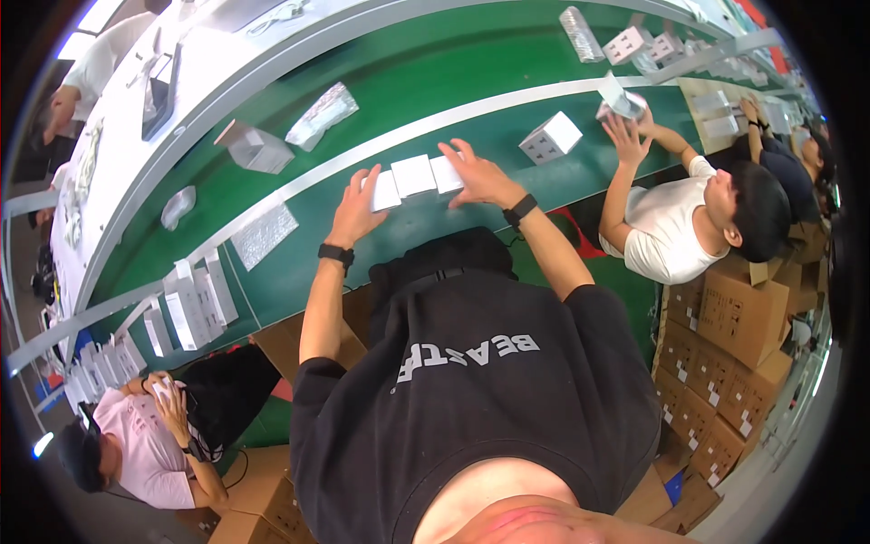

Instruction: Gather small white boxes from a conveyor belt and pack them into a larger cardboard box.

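Three small white boxes stand side by side in a row on the green bench in front of me: the left box [386, 189], the middle box [413, 174] and the right box [445, 173]. At the row's left end, my left hand [356, 216] grips the left box, with a black band on that wrist. The right box is held at the other end by my right hand [483, 181], its fingers curved over the outer side; that wrist also has a dark band. Between my hands, the middle box is touched by no finger that I can see.
A white box with dark marks [551, 138] stands to the right, before a co-worker in white [666, 218]. Bubble-wrap packs [323, 115] and an open carton [255, 147] lie on the belt beyond. Left are a bubble-wrap sheet [265, 235] and upright white boxes [186, 308].
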### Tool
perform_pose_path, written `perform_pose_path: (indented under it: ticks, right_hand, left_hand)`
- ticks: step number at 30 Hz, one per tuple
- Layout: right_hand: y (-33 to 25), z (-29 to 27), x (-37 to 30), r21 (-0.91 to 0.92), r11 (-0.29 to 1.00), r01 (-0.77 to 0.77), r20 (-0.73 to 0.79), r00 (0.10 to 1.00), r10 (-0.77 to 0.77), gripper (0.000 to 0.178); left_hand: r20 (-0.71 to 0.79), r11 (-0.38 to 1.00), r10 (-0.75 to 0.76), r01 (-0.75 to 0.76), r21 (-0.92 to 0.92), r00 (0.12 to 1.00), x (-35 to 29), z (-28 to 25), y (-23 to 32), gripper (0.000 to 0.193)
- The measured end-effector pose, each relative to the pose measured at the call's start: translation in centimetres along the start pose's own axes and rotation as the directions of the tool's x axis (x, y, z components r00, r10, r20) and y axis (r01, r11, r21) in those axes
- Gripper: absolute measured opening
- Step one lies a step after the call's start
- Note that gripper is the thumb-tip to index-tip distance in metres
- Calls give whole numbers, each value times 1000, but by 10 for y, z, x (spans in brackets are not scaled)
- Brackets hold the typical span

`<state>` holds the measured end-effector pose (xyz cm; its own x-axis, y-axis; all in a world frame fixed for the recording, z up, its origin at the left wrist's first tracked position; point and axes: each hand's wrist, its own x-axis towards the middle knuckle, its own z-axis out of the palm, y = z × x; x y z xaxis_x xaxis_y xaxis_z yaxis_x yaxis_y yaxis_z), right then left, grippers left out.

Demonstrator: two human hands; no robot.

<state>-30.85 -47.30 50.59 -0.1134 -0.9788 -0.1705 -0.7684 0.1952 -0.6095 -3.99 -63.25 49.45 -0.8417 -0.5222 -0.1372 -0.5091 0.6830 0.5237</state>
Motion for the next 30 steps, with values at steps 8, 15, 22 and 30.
perform_pose_path:
  ticks: [8,15,22,30]
  right_hand:
    - [93,-128,-51,-778,580,-241,-145,967,207,116]
    - [171,-99,-41,-364,886,-286,-181,955,234,94]
    - [107,-71,-23,-233,944,-232,-105,971,213,85]
    - [14,-13,-6,-254,967,12,-23,1000,-18,84]
  left_hand:
    - [-149,985,-148,132,-110,978,-19,19,14,100]
    - [-152,986,-130,112,-123,980,-5,21,4,99]
    - [-180,986,-147,129,-110,973,-9,26,-1,100]
    - [-212,949,-285,243,-203,935,-55,-3,-21,108]
